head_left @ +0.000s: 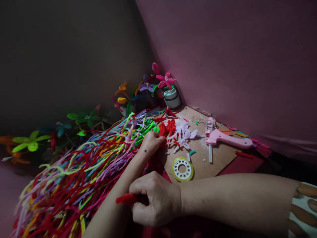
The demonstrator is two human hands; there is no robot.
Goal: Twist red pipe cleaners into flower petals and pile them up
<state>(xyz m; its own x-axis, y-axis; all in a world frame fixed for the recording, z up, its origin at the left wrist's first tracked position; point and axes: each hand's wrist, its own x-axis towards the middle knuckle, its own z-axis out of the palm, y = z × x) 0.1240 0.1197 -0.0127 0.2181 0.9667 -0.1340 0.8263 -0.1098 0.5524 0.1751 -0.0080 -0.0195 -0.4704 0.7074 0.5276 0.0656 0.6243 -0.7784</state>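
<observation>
My right hand (pixel 155 198) is in front, closed on a short red pipe cleaner piece (pixel 126 199), which sticks out to the left between thumb and forefinger. Farther off, my left hand (pixel 153 141) reaches over the edge of the board with its fingers curled down beside a bunch of red fuzzy loops (pixel 170 127). Its fingertips are partly hidden, so what they grip cannot be made out. To the right of the red loops lies a heap of pale lilac petals (pixel 184 134). Bright green pipe cleaners (pixel 148 127) lie just behind my left hand.
A large heap of coloured pipe cleaners (pixel 81 178) spreads on the left. The wooden board (pixel 218 165) bears a roll of yellow-edged tape (pixel 182 169) and a pink glue gun (pixel 223 137). Pipe cleaner flowers (pixel 166 80) and a grey-white container (pixel 171 99) stand by the wall.
</observation>
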